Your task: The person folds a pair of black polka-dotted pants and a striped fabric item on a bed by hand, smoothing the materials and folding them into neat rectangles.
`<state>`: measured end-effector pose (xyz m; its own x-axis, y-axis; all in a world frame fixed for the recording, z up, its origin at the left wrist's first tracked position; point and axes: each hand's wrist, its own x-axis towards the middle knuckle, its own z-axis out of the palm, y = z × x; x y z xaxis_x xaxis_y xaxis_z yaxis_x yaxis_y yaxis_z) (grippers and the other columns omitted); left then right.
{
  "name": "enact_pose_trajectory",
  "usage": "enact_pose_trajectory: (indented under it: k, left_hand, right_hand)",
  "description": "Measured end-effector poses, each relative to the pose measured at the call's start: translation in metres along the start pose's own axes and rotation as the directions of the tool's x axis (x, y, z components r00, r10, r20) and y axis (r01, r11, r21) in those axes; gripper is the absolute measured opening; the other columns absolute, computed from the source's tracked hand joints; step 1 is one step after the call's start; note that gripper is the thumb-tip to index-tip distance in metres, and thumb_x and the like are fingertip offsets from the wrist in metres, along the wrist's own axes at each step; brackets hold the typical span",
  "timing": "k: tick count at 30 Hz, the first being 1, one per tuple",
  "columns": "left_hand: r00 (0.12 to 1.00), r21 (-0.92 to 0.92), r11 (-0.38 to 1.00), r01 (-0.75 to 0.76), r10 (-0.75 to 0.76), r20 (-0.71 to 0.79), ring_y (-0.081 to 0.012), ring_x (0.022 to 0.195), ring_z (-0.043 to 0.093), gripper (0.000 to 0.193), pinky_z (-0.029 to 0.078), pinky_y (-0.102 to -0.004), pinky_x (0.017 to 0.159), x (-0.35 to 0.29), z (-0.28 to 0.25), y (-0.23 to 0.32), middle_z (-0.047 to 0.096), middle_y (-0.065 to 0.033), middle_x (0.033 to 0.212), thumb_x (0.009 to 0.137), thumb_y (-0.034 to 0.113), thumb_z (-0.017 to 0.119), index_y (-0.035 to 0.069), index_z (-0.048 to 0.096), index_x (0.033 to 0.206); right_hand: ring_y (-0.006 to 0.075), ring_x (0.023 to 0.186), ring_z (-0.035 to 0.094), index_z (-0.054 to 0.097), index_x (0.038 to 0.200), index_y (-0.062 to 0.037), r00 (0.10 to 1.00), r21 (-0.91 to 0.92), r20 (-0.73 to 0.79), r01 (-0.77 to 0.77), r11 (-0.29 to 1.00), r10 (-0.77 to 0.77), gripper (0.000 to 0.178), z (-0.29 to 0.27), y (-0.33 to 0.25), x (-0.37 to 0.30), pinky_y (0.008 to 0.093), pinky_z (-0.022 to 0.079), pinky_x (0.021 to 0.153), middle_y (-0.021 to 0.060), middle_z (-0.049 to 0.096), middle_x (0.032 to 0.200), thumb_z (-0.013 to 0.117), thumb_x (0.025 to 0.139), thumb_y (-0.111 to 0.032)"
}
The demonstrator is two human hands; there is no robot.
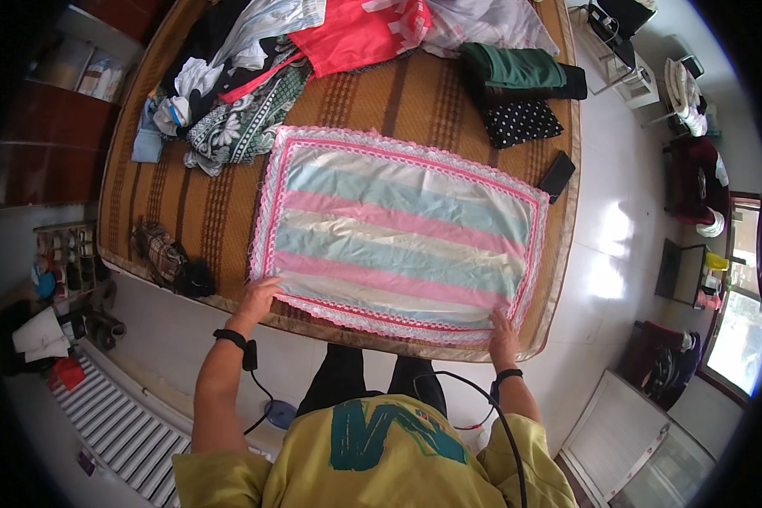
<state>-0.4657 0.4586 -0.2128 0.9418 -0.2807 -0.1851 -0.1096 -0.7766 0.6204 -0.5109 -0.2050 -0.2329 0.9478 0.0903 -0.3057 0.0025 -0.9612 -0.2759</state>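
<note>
A pillowcase (398, 233) with pink, pale green and cream stripes lies spread flat on the bed mat, slightly creased. White lace and pink trim run all around it. At its near left corner, my left hand (258, 303) grips the lace edge between thumb and fingers. My right hand (504, 338) has hold of the near right corner, its fingertips on the trim. Both wrists wear dark bands.
The brown woven mat (220, 199) covers the bed. Beyond lie a red cloth (351, 38), a green patterned garment (245, 123), and folded dark green clothing (512, 66) on polka-dot fabric (521, 123). A black phone (557, 177) rests right; a plaid item (159, 250) lies left.
</note>
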Motion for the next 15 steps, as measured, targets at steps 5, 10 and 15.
enact_pose_trajectory:
  k: [5,10,15]
  left_hand:
    - [0.941,-0.224,0.914,0.338,-0.331,0.068,-0.0203,0.086,0.070,0.017,0.055,-0.0339,0.077,0.045,-0.043,-0.024,0.075,-0.0096,0.093,0.084,0.004,0.064,0.004,0.075,0.097]
    - [0.821,-0.471,0.785,0.402,-0.537,-0.195,-0.0211,0.087,0.071,0.028,0.054,-0.0352,0.077,0.121,-0.051,-0.047,0.075,-0.0138,0.096,0.086,0.019,0.073,0.003,0.072,0.109]
    - [0.720,-0.240,0.770,0.591,-0.638,-0.273,-0.0313,0.090,0.072,0.051,0.054,-0.0408,0.077,0.152,-0.017,-0.058,0.074,-0.0168,0.095,0.082,0.042,0.078,0.002,0.070,0.111]
  right_hand:
    - [0.0333,0.084,0.068,0.071,0.091,-0.0085,0.970,0.220,-0.214,-0.066,0.973,0.114,0.019,-0.045,0.038,0.058,0.0445,0.047,0.086,0.0127,0.071,0.084,0.060,0.077,0.000]
    - [0.0234,0.078,0.066,0.071,0.104,-0.0003,0.892,0.470,-0.203,-0.272,0.840,0.403,0.025,-0.075,0.053,0.135,0.0357,0.053,0.073,0.0143,0.071,0.084,0.062,0.081,-0.005]
    - [0.0116,0.077,0.057,0.068,0.112,0.0010,0.779,0.871,-0.006,-0.304,0.386,0.628,0.031,-0.039,0.062,0.158,0.0280,0.047,0.068,0.0022,0.065,0.089,0.074,0.088,-0.017]
